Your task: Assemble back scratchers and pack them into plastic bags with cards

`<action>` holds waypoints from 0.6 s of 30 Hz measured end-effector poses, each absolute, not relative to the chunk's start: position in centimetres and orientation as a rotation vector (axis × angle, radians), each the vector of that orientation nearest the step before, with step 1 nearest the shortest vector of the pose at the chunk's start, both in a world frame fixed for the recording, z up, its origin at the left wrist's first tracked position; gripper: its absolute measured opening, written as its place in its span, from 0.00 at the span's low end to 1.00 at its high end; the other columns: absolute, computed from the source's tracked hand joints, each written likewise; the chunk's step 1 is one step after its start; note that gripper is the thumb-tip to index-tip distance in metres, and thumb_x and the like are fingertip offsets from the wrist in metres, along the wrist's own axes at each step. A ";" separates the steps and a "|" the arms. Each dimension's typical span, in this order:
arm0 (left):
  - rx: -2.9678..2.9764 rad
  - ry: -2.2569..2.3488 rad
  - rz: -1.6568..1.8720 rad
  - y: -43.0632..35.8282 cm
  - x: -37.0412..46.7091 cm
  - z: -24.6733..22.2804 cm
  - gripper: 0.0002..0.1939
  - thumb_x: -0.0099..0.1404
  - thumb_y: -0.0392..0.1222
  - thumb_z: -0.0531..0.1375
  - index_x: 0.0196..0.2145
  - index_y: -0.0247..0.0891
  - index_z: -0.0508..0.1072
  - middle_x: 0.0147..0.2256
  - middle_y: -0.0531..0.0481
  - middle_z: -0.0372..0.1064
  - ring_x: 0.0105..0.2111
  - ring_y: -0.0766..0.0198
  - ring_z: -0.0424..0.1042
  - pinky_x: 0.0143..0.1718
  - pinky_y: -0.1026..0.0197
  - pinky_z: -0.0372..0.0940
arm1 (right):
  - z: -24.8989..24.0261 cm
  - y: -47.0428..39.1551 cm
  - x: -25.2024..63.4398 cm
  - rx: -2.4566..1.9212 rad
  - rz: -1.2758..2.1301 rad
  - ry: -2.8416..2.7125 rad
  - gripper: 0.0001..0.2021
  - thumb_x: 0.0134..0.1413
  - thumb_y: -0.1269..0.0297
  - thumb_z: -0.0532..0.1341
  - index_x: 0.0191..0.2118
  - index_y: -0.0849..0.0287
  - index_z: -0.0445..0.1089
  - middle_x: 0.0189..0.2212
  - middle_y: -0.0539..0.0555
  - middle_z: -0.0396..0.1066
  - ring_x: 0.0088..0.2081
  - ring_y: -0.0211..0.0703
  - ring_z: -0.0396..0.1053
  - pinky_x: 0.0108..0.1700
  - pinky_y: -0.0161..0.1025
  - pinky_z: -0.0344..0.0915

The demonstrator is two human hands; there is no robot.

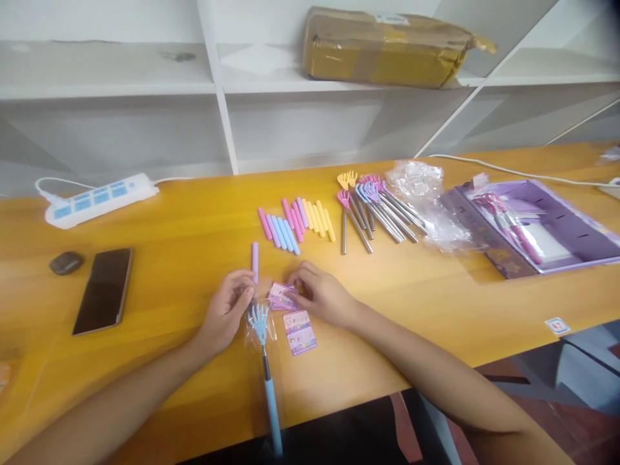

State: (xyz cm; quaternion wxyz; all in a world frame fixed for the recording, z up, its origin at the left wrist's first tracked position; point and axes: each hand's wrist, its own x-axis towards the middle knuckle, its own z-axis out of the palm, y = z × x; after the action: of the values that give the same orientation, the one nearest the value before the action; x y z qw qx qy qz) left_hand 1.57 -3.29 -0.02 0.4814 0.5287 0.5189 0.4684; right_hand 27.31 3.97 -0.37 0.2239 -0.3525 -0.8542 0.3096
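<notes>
My left hand [228, 310] has its thumb and fingers pinched at the upper end of a clear plastic bag. Inside the bag lies a blue back scratcher [271, 400], its claw up near my fingers and its handle reaching past the table's front edge. A purple tube [255, 258] lies just beyond my left fingertips. My right hand [320, 292] has its fingers curled on a small stack of pink and purple cards [281, 296]. Another printed card [299, 332] lies flat just below the stack.
Colored tubes [290, 225] and metal-stemmed scratchers [382, 210] lie farther back. Crumpled plastic bags [426, 200] and a purple box [571, 226] are on the right. On the left are a phone [103, 290], a dark case [66, 263] and a power strip [104, 200].
</notes>
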 end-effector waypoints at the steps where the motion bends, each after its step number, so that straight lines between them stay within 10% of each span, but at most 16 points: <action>1: 1.303 1.270 1.124 -3.3 1.5 -0.1 0.12 0.77 0.48 0.59 0.53 0.42 0.71 0.37 0.51 0.70 0.37 0.62 0.70 0.43 0.60 0.67 | -0.2 4.0 27.3 -0.976 0.854 -2.362 0.11 0.67 0.58 0.65 0.49 0.58 0.71 0.41 0.54 0.68 0.36 0.37 0.66 0.39 0.36 0.64; 18: 1.121 1.163 1.135 -3.1 1.7 0.4 0.12 0.77 0.52 0.58 0.47 0.43 0.62 0.31 0.56 0.69 0.32 0.65 0.70 0.38 0.61 0.66 | -0.8 4.0 27.4 -0.979 1.172 -2.077 0.09 0.69 0.59 0.63 0.41 0.60 0.72 0.31 0.50 0.69 0.29 0.33 0.62 0.33 0.32 0.60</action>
State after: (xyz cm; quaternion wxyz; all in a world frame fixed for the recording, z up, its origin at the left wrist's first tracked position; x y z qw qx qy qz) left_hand 1.71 -3.11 0.40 0.5512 0.4738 0.4915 0.4797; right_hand 27.38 4.00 -0.78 0.2781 -0.3648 -0.7738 0.4368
